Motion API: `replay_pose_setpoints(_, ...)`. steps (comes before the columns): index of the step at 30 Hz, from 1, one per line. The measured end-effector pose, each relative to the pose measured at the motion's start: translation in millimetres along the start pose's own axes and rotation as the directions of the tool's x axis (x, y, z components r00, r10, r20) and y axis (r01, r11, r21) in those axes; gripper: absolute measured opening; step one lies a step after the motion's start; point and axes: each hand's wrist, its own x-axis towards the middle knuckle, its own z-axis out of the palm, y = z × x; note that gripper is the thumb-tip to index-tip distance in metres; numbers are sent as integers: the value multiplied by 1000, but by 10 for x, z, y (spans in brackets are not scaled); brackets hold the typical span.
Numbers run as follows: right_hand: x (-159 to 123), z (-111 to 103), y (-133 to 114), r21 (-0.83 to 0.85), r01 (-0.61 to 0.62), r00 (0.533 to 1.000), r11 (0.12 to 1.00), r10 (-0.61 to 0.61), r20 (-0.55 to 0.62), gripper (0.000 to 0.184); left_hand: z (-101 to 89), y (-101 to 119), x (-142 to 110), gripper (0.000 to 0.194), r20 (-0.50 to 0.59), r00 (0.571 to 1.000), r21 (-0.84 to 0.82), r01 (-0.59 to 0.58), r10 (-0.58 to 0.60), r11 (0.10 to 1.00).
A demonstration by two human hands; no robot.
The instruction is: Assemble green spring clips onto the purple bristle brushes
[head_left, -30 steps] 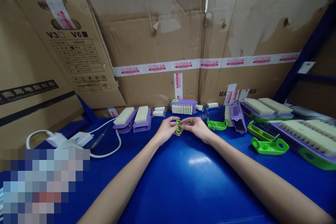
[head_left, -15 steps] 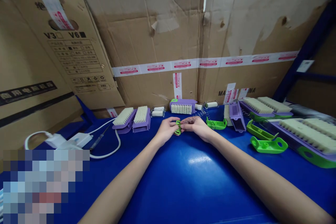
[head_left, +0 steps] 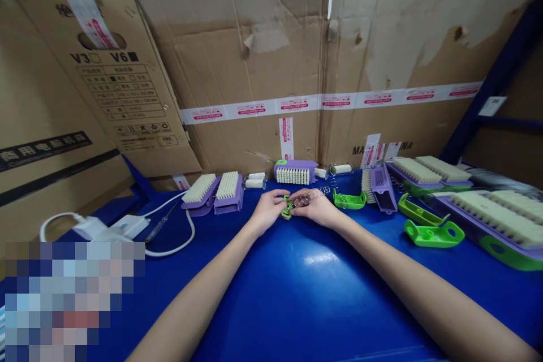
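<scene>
Together, the left hand (head_left: 268, 211) and right hand (head_left: 316, 208) pinch a small green part (head_left: 287, 207) — a wire coil (head_left: 311, 197) (thin, silvery) lies against the right hand.

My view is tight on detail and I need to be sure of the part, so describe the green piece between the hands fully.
The green piece is small, bright green and apparently plastic, with an uneven, cut-out outline. The left hand grips it in its fingers, roughly upright, and the right hand's fingertips meet its other side. Fingers hide part of it, and finer features are too small to read. Whether the wire coil touches it, I cannot tell.
</scene>
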Motion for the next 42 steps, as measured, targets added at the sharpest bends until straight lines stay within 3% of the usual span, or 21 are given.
replay_pose_setpoints(11,-1,4,26,-146,128,992,981,-129,4,25,-2,63,-36,29,17,997,-18,72,-72,997)
replay_pose_setpoints(17,-3,6,19,-293,215,974,932,-227,-8,15,-9,79,-44,30,39,996,-61,77,-75,995)
replay_pose_setpoints(23,-20,26,34,-374,342,936,862,-349,53,8,-16,82,-44,29,48,996,-52,82,-80,995)
replay_pose_setpoints(27,-5,28,69,-380,308,945,872,-326,16,9,-7,85,-53,32,87,993,-61,86,-81,994)
replay_pose_setpoints(34,-2,-25,0,-378,318,948,870,-291,128,6,8,84,-48,33,84,992,-51,97,-92,994)
replay_pose_setpoints(42,8,-46,21,-371,316,949,873,-293,120,7,-46,89,-44,37,166,983,-70,89,-77,994)
